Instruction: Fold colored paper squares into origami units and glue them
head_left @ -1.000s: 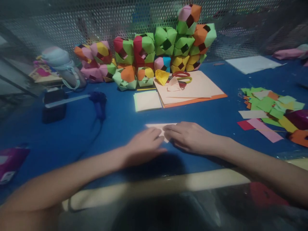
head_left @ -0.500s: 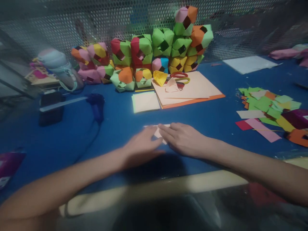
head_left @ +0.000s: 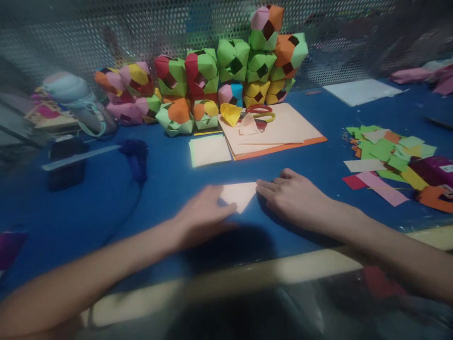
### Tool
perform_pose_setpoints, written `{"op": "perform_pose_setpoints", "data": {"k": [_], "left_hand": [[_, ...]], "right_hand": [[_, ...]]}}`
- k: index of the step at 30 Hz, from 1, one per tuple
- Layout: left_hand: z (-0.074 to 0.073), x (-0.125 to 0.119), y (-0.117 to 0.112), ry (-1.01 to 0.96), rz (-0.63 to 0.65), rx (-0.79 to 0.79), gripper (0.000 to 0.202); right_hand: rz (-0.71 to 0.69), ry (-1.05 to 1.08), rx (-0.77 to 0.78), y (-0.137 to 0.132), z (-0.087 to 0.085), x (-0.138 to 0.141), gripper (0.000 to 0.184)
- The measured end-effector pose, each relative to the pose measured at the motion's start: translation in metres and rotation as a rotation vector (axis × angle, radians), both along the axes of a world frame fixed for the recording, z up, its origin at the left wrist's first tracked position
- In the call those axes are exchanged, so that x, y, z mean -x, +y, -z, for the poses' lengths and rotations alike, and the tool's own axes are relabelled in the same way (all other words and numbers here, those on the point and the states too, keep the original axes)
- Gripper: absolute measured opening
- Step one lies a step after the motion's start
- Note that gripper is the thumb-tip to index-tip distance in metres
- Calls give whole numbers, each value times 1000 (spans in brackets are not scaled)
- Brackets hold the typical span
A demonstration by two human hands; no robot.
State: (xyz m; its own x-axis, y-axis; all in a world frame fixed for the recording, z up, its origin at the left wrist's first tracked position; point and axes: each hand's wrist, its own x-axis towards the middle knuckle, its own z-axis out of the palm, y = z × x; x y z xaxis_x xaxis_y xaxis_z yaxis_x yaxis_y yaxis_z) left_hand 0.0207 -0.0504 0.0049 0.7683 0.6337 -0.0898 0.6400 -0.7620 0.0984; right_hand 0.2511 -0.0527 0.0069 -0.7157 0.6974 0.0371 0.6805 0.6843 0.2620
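Note:
A pale folded paper [head_left: 239,194] lies flat on the blue table [head_left: 170,174] between my hands. My left hand [head_left: 200,215] rests on its left part, fingers flat and pressing down. Just right of the paper's edge, my right hand [head_left: 295,196] lies with its fingers stretched out on the table, fingertips at the paper's right corner. Neither hand lifts anything.
Behind stand stacked coloured paper cubes [head_left: 226,71] against a mesh wall. Peach and orange sheets [head_left: 283,130] with red scissors [head_left: 260,113], a small square pad [head_left: 208,150], paper scraps [head_left: 389,153] at the right, a dark blue tool [head_left: 134,153] and a black box [head_left: 65,163] at the left.
My right hand has slid to the right off the paper, uncovering its triangular right part. My left hand stays on the paper's left side.

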Motion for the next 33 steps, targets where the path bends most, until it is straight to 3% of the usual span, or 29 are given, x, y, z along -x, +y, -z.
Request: {"op": "perform_pose_setpoints", "data": {"k": [8, 13, 17, 20, 23, 28, 33], "left_hand": [[1, 6, 13, 19, 28, -68, 50], [5, 8, 16, -144, 3, -50, 49], [8, 8, 15, -226, -26, -72, 39], [8, 8, 16, -345, -84, -77, 35], [6, 7, 19, -462, -169, 13, 33], [-1, 6, 21, -520, -269, 253, 26], [-5, 3, 18, -685, -457, 418, 24]], "right_hand": [[150, 16, 162, 11, -13, -11, 22], [373, 416, 178, 25, -1, -5, 27], [313, 645, 379, 33, 14, 2, 26], [323, 871, 570, 33, 13, 8, 26], [337, 1040, 650, 29, 5, 14, 25], [404, 1241, 647, 25, -2, 20, 23], [361, 1410, 766, 25, 2, 21, 40]]}}
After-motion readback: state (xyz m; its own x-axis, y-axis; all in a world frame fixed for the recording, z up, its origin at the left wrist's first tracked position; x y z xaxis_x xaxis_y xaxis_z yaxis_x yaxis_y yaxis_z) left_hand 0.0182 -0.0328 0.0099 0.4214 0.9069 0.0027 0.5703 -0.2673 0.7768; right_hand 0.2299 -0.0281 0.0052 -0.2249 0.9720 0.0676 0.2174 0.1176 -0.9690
